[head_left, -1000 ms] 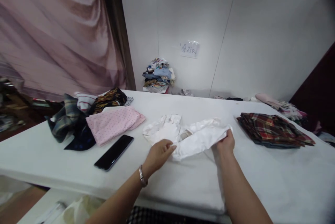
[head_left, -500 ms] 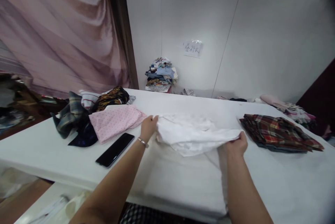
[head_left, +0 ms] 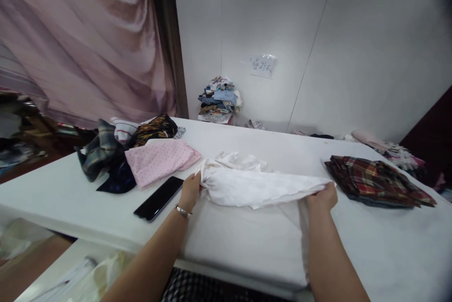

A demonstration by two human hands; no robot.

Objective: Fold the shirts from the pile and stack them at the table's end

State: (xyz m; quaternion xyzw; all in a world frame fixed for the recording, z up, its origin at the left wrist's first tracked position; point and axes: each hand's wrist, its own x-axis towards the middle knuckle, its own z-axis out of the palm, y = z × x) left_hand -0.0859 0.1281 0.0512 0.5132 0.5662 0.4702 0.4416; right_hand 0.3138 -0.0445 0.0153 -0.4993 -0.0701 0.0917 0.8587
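A white shirt (head_left: 261, 189) is stretched between my two hands over the near part of the table. My left hand (head_left: 190, 192), with a silver bracelet at the wrist, is closed on the bunched left end of the cloth. At the other side my right hand (head_left: 323, 196) pinches the right corner. Some crumpled white fabric of the shirt lies behind the stretched band. Beneath it a flat white cloth (head_left: 243, 240) covers the table's near edge. Just left of my left hand lies a dark phone (head_left: 158, 198).
On the left of the white table (head_left: 367, 255) lie a pink dotted garment (head_left: 158, 160) and a dark pile with a plaid shirt (head_left: 102, 149). Folded red plaid shirts (head_left: 370, 179) lie at the right. Behind, a clothes stack (head_left: 221, 99) stands by the wall.
My left hand has moved left and a little nearer to me with its end of the shirt. The cloth is now drawn into a narrower band. My right hand keeps its corner.
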